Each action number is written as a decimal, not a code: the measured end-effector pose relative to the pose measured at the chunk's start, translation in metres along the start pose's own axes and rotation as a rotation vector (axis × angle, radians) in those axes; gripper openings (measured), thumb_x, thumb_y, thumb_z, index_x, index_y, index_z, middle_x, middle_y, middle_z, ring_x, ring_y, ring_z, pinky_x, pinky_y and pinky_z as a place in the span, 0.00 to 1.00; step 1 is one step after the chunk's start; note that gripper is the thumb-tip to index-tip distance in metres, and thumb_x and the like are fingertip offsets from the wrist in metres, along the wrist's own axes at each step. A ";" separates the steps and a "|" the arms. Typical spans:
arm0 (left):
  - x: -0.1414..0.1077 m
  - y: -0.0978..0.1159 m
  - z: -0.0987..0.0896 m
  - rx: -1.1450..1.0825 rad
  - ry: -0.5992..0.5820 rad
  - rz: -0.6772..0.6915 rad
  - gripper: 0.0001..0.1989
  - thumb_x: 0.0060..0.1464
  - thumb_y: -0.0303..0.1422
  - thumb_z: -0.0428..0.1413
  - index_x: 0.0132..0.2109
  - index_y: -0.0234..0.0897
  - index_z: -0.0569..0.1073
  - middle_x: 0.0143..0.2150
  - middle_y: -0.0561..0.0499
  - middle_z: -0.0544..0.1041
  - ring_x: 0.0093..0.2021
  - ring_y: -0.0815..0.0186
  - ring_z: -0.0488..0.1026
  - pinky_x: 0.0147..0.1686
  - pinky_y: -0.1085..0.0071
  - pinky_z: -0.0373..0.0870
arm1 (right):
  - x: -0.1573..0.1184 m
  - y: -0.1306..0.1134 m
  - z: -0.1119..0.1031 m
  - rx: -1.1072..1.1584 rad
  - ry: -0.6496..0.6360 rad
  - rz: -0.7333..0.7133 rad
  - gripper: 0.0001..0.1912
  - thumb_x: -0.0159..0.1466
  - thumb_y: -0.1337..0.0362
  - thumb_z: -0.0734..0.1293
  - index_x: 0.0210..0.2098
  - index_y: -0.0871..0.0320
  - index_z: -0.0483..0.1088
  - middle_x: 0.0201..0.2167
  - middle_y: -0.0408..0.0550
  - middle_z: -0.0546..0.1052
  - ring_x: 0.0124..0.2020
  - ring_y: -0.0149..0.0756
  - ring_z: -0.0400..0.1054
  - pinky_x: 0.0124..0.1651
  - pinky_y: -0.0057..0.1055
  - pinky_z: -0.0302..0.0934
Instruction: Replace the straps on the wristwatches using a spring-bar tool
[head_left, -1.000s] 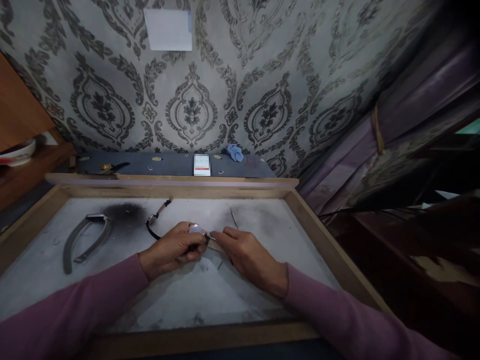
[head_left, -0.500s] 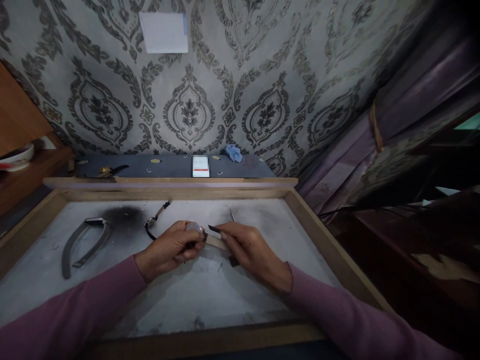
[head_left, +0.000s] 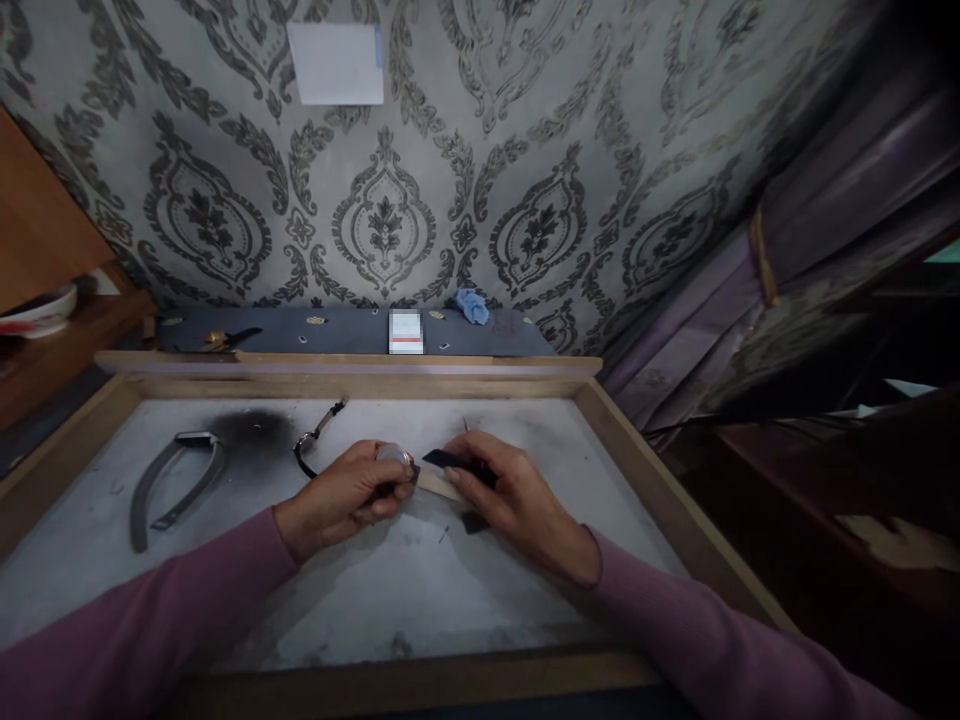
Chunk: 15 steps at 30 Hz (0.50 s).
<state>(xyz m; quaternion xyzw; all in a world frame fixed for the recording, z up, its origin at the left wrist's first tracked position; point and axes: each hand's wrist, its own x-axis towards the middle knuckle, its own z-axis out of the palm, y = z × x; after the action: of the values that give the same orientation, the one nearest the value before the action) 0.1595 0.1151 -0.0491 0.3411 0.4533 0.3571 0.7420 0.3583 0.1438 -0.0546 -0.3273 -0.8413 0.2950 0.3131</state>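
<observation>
steadying a round watch in my left hand while holding a dark flat piece beside it with my right hand.
my left thumb and fingers are clamping on the watch's edge, the thumb lying along its near side, i judge to stop it turning; its pale round side is facing up. my right thumb and forefinger are pinching the dark piece, its tip pointing at the watch without touching; i can't tell what it is. a pale strap is stretching from beside the watch toward my right hand. left of the watch, a black-strapped watch is lying near and a grey-banded watch farther off, probably leaving my hands room, with a wooden tray surrounding the watch.
</observation>
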 end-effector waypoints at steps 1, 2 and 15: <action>0.000 0.000 0.000 -0.001 0.008 -0.006 0.08 0.39 0.30 0.57 0.25 0.35 0.64 0.18 0.59 0.64 0.12 0.82 0.51 0.12 0.79 0.32 | 0.000 0.000 0.000 -0.003 0.000 -0.030 0.04 0.65 0.68 0.62 0.36 0.59 0.68 0.30 0.45 0.71 0.31 0.33 0.65 0.33 0.29 0.59; -0.001 0.001 0.001 -0.001 0.017 -0.009 0.08 0.39 0.30 0.57 0.25 0.35 0.63 0.18 0.59 0.65 0.12 0.82 0.51 0.12 0.79 0.32 | 0.000 0.000 0.000 -0.010 -0.002 -0.063 0.05 0.65 0.69 0.61 0.36 0.59 0.68 0.30 0.46 0.71 0.31 0.33 0.65 0.33 0.29 0.59; -0.001 -0.002 0.004 0.017 0.003 0.041 0.07 0.39 0.29 0.56 0.23 0.35 0.63 0.18 0.59 0.64 0.12 0.82 0.52 0.12 0.79 0.35 | 0.000 0.002 0.008 -0.122 0.011 -0.200 0.11 0.67 0.73 0.58 0.39 0.58 0.71 0.32 0.47 0.69 0.32 0.33 0.65 0.33 0.28 0.60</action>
<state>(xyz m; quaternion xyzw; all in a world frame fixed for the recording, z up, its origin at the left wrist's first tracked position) 0.1629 0.1123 -0.0488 0.3560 0.4503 0.3689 0.7311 0.3539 0.1427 -0.0610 -0.2616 -0.8844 0.2088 0.3253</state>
